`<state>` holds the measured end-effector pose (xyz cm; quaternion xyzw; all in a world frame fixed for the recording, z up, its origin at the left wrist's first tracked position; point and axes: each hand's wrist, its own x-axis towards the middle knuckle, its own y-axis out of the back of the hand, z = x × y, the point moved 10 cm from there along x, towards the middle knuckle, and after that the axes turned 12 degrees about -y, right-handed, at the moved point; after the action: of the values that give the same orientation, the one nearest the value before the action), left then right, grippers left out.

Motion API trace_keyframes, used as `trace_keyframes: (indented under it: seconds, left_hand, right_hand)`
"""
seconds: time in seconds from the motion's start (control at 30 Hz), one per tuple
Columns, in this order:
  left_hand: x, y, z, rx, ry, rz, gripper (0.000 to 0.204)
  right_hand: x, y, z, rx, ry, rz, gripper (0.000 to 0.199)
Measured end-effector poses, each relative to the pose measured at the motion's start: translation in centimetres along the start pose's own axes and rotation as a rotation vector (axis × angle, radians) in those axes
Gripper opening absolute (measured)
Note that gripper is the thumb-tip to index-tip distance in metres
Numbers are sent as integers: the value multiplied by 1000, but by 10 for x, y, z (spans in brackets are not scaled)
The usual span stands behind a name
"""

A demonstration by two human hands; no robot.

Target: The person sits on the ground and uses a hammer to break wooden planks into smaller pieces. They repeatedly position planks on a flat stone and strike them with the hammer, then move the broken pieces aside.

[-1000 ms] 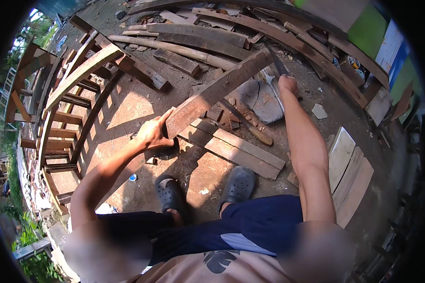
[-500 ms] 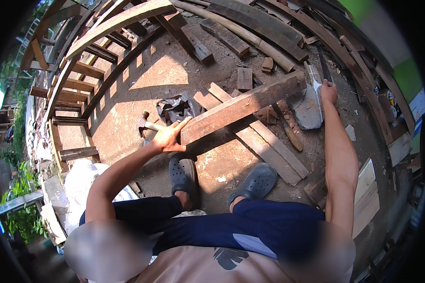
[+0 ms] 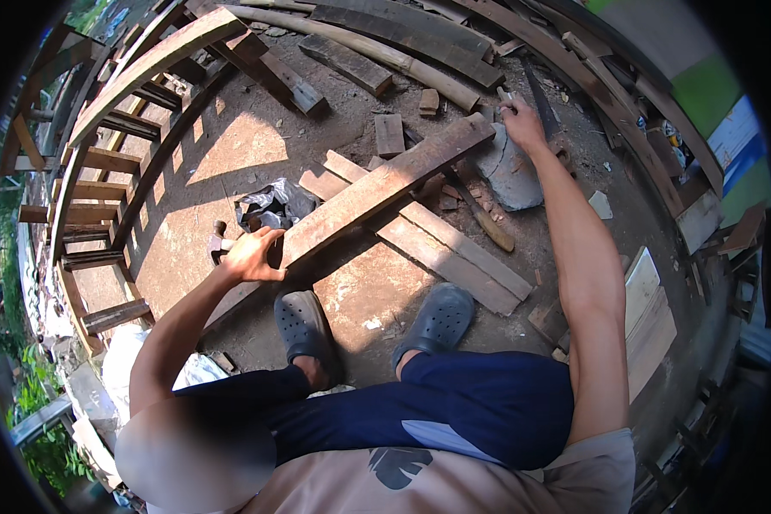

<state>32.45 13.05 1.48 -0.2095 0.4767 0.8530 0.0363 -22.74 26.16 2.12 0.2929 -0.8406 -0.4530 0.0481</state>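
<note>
Two hands working one long brown plank (image 3: pixel 377 193), lying diagonally on dirt ground (image 3: pixel 231 154), propped across flat boards (image 3: pixel 454 248) near ground's centre. Curving along ground's left and top edges: big arched timber frame (image 3: pixel 137 68) w/ rungs. Lying at top edge: dark beams (image 3: pixel 403 34). Sitting by plank's upper-right end: grey flat stone (image 3: pixel 514 171). Resting beside plank's lower-left part: crumpled dark plastic bag (image 3: pixel 274 201). Standing below plank: two grey clogs (image 3: pixel 304 330). Gripping plank's lower-left end: left hand (image 3: pixel 250 255), fingers curled over edge, thumb spread. Lying just left of that hand: hammer (image 3: pixel 217 242). Reaching past plank's upper-right end: right hand (image 3: pixel 522 122), fingers clenched on small tool, kind too small to tell.
</note>
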Motion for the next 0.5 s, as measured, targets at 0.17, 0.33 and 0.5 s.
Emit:
trace_keyframes:
  seconds: [0.17,0.33,0.5]
  left_hand:
    - [-10,1,-8,-170,11,-34,89]
    - [-16,-3,-35,-342,143,-146,89]
    - [-23,0,-41,-264,113,-155,87]
  right_hand:
    - [-17,-41,-4,97,35,-385,32]
    - [-16,-53,-23,102,-45,-425,31]
    - [-17,-53,-55,1,42,-334,34]
